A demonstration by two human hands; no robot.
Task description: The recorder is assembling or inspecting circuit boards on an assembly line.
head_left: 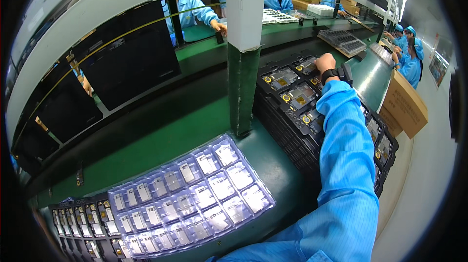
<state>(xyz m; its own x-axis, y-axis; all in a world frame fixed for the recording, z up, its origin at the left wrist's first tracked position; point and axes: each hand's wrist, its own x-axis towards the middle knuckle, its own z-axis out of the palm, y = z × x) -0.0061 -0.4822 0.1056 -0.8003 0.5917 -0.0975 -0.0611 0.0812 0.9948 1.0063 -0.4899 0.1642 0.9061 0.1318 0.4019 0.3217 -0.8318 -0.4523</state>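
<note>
My right hand (325, 62), with a black watch on its wrist, reaches to the far end of a stack of black trays (285, 133). Its fingers are curled down at the top tray, and whatever they hold is hidden. In that tray's compartments lie several phone-like assemblies (298, 97), showing dark boards, gold patches and yellow-ringed round parts. My blue sleeve covers some of them. My left hand is out of view. A clear plastic blister tray (269, 204) lies nearer on the left, its pockets holding several flat white and silver rectangular pieces (214, 218).
Another black tray (100, 237) of phone-like parts sits at the lower left. A grey-green post (241, 91) rises beside the tray stack. Dark panels (126, 62) line the far left side. Cardboard boxes (404, 103) stand at right. Several blue-clad people (412, 62) work beyond.
</note>
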